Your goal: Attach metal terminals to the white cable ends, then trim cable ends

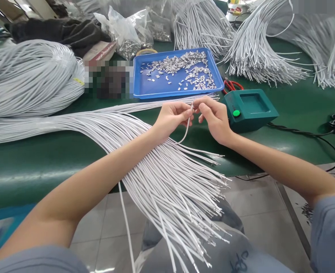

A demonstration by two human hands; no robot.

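Between my two hands, one white cable curves up out of the fanned bundle of white cables. My left hand pinches this cable close to its end. My right hand meets it there, thumb and fingers closed at the cable's tip; what they hold, if anything, is too small to make out. The bundle drapes over the table edge onto my lap under my left forearm, its stripped ends pointing right. Just beyond my hands lies a blue tray with many small metal terminals.
A green device with a bright green button stands right of my right hand, its black cord running right. Coiled white cables lie at left; more bundles lie at back right. Bags of metal parts sit behind the tray.
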